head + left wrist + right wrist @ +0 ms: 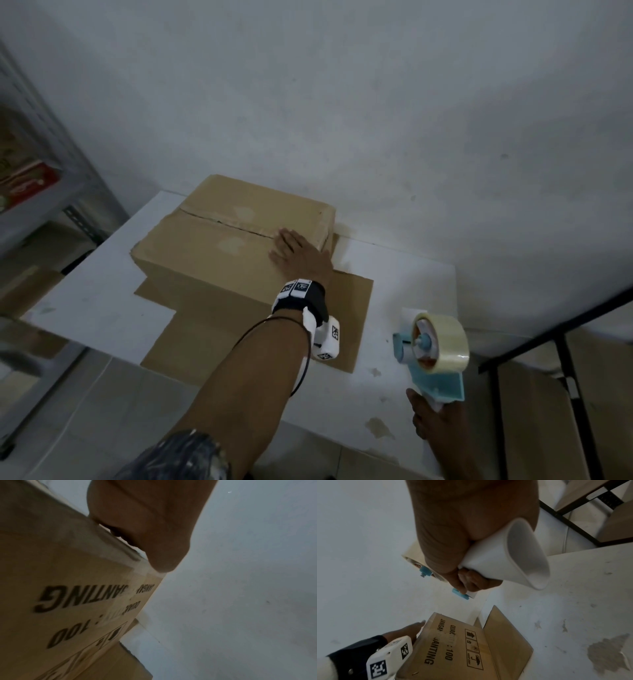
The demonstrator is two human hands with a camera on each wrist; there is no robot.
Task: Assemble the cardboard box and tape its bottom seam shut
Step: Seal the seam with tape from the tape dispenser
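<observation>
A brown cardboard box [219, 246] stands upside down on the white table [404, 274], its two bottom flaps folded shut with an untaped seam [222, 221] running across the top. My left hand [291, 251] lies flat with straight fingers on the flaps at the seam's right end; the left wrist view shows my palm [154, 527] on the box edge [120, 547]. My right hand [435, 418] grips the white handle [513, 561] of a blue tape dispenser [433, 349] carrying a clear tape roll, held above the table to the right of the box.
The box's lower flaps [260, 329] lie spread flat on the table toward me. A grey wall stands right behind the box. Metal shelving [44, 178] is at the left, a black-framed rack [548, 342] at the right. The table's front right is stained [378, 426].
</observation>
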